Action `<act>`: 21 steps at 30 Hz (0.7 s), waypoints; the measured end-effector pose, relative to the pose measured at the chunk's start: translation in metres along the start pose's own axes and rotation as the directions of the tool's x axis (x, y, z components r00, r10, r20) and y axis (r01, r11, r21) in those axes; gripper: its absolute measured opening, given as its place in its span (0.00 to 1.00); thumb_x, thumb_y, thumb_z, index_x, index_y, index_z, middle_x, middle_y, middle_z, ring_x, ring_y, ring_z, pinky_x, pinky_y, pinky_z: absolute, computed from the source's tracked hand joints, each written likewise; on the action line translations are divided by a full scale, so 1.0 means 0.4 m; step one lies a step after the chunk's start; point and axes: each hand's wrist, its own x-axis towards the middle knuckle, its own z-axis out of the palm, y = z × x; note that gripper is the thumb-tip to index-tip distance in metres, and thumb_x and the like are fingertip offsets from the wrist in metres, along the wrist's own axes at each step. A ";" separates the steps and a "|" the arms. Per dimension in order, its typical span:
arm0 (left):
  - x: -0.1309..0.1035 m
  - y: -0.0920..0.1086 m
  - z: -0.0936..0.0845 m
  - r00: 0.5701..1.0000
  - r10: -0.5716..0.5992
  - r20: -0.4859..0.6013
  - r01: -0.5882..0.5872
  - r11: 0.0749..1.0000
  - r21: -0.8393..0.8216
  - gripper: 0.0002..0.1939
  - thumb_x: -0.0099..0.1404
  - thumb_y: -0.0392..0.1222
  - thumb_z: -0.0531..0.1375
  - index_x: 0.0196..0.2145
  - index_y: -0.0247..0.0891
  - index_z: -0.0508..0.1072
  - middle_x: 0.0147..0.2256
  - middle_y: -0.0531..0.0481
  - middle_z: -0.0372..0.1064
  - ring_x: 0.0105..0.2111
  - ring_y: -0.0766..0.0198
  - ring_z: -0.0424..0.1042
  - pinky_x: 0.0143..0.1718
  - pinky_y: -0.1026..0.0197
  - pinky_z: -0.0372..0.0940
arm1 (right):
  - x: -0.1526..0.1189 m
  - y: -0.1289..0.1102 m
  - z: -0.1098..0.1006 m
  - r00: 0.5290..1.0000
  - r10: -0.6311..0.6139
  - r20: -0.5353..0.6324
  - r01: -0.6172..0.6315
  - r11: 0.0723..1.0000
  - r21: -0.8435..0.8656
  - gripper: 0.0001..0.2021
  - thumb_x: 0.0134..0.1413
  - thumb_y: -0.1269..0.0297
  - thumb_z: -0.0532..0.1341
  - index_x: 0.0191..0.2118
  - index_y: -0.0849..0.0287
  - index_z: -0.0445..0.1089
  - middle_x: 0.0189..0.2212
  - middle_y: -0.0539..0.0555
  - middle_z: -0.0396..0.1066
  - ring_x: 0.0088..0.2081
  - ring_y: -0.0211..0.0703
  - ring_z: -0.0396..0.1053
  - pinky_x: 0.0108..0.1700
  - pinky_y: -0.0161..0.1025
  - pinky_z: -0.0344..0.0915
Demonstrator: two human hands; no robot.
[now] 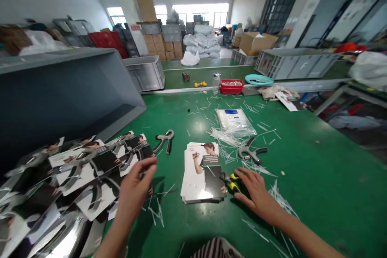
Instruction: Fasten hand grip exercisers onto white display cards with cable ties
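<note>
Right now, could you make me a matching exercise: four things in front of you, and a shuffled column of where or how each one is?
Things
1. Yellow-handled cutters
2. Printed cards
3. Red basket
4. Flat clear bag

Places and states
A. Next to the turquoise dish
B. Just beyond a heap of thin white strips
C. By the fingers of the right hand
D. Stacked, picture side up

Right pairs: 1-C, 2-D, 3-A, 4-B

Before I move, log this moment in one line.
left hand: beside carded grips | right hand: at yellow-handled pliers | card stack: between hands
</note>
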 end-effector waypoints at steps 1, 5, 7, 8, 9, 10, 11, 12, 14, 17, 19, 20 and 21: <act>-0.003 -0.008 0.059 0.995 0.015 0.100 -0.011 0.999 -0.039 0.18 0.64 0.54 0.58 0.48 0.44 0.73 0.48 0.47 0.74 0.49 0.51 0.73 0.56 0.43 0.64 | 0.015 0.010 -0.007 1.000 -0.003 -0.023 0.003 1.000 0.007 0.28 0.63 0.50 0.57 0.65 0.54 0.57 0.63 0.62 0.58 0.63 0.56 0.55 0.62 0.59 0.55; 0.041 -0.074 0.208 0.989 0.024 0.148 -0.021 0.999 -0.024 0.21 0.65 0.52 0.56 0.52 0.39 0.69 0.52 0.41 0.70 0.53 0.52 0.70 0.56 0.47 0.63 | 0.085 0.092 -0.029 0.992 -0.004 -0.129 0.008 1.000 0.027 0.19 0.65 0.60 0.53 0.58 0.55 0.66 0.56 0.61 0.66 0.58 0.53 0.62 0.59 0.57 0.58; 0.092 -0.110 0.233 0.992 0.078 0.097 -0.086 0.993 0.076 0.18 0.67 0.49 0.54 0.51 0.38 0.69 0.52 0.40 0.69 0.54 0.52 0.68 0.58 0.46 0.60 | 0.118 0.138 -0.033 0.992 -0.009 -0.128 0.014 0.999 0.042 0.16 0.64 0.63 0.53 0.53 0.56 0.71 0.50 0.61 0.71 0.52 0.53 0.66 0.55 0.56 0.62; 0.121 -0.123 0.239 0.989 0.118 0.087 -0.129 0.981 0.144 0.17 0.67 0.47 0.53 0.50 0.38 0.70 0.51 0.40 0.69 0.54 0.51 0.67 0.59 0.46 0.59 | 0.134 0.156 -0.034 0.993 -0.010 -0.119 0.017 0.998 0.053 0.15 0.64 0.63 0.53 0.50 0.56 0.72 0.47 0.60 0.72 0.50 0.52 0.67 0.54 0.55 0.63; 0.151 -0.133 0.245 0.985 0.147 0.086 -0.163 0.960 0.225 0.17 0.67 0.45 0.53 0.50 0.37 0.70 0.51 0.40 0.68 0.55 0.51 0.66 0.59 0.46 0.57 | 0.150 0.169 -0.035 0.994 -0.015 -0.108 0.022 0.998 0.063 0.14 0.64 0.64 0.53 0.48 0.57 0.73 0.46 0.59 0.73 0.49 0.52 0.68 0.53 0.54 0.63; 0.179 -0.139 0.251 0.984 0.156 0.083 -0.174 0.932 0.318 0.17 0.67 0.44 0.53 0.50 0.37 0.70 0.52 0.39 0.68 0.55 0.49 0.64 0.59 0.45 0.56 | 0.167 0.178 -0.035 0.995 -0.020 -0.101 0.027 0.997 0.069 0.13 0.64 0.64 0.53 0.47 0.57 0.74 0.45 0.59 0.74 0.48 0.51 0.68 0.53 0.52 0.63; 0.203 -0.142 0.258 0.987 0.143 0.074 -0.160 0.895 0.417 0.17 0.66 0.44 0.54 0.50 0.36 0.70 0.53 0.37 0.67 0.55 0.47 0.63 0.58 0.43 0.56 | 0.185 0.183 -0.035 0.995 -0.022 -0.102 0.029 0.997 0.069 0.13 0.64 0.64 0.53 0.45 0.57 0.74 0.44 0.58 0.74 0.48 0.51 0.68 0.53 0.51 0.63; 0.223 -0.142 0.268 0.992 0.118 0.054 -0.129 0.848 0.514 0.18 0.65 0.44 0.55 0.50 0.35 0.71 0.54 0.35 0.65 0.56 0.44 0.62 0.57 0.42 0.56 | 0.206 0.184 -0.035 0.994 -0.020 -0.109 0.027 0.998 0.063 0.12 0.64 0.64 0.53 0.44 0.58 0.74 0.43 0.58 0.74 0.47 0.51 0.68 0.52 0.51 0.62; 0.249 -0.135 0.294 0.997 0.078 -0.001 -0.058 0.746 0.663 0.19 0.64 0.46 0.56 0.48 0.33 0.72 0.57 0.30 0.61 0.54 0.39 0.61 0.53 0.39 0.56 | 0.256 0.179 -0.032 0.992 -0.007 -0.128 0.011 1.000 0.025 0.12 0.64 0.66 0.54 0.43 0.60 0.74 0.41 0.58 0.74 0.45 0.50 0.68 0.52 0.49 0.62; 0.259 -0.123 0.333 0.997 0.081 -0.017 -0.042 0.672 0.739 0.21 0.66 0.51 0.54 0.44 0.30 0.75 0.54 0.27 0.62 0.51 0.36 0.63 0.49 0.38 0.57 | 0.344 0.171 -0.023 0.991 0.062 -0.122 -0.071 0.995 -0.073 0.10 0.63 0.67 0.55 0.40 0.59 0.74 0.39 0.57 0.73 0.45 0.49 0.67 0.52 0.46 0.61; 0.259 -0.125 0.349 0.996 0.086 -0.026 -0.041 0.693 0.720 0.24 0.67 0.54 0.52 0.45 0.29 0.75 0.52 0.27 0.63 0.51 0.36 0.63 0.49 0.37 0.58 | 0.402 0.172 -0.015 0.982 0.136 -0.133 -0.153 0.980 -0.125 0.09 0.63 0.65 0.56 0.40 0.59 0.74 0.39 0.58 0.72 0.46 0.49 0.66 0.52 0.45 0.61; 0.257 -0.131 0.354 0.995 0.092 -0.027 -0.049 0.726 0.686 0.25 0.68 0.55 0.52 0.45 0.29 0.75 0.52 0.27 0.63 0.51 0.36 0.63 0.50 0.37 0.58 | 0.426 0.175 -0.011 0.972 0.177 -0.152 -0.199 0.970 -0.139 0.09 0.63 0.65 0.56 0.41 0.60 0.73 0.40 0.59 0.72 0.46 0.50 0.66 0.51 0.44 0.61; 0.255 -0.140 0.356 0.994 0.105 -0.022 -0.068 0.772 0.632 0.25 0.68 0.54 0.51 0.47 0.29 0.74 0.52 0.28 0.63 0.53 0.37 0.63 0.52 0.37 0.58 | 0.447 0.180 -0.007 0.961 0.215 -0.175 -0.241 0.960 -0.145 0.09 0.62 0.64 0.57 0.42 0.61 0.72 0.41 0.61 0.71 0.47 0.51 0.65 0.50 0.45 0.61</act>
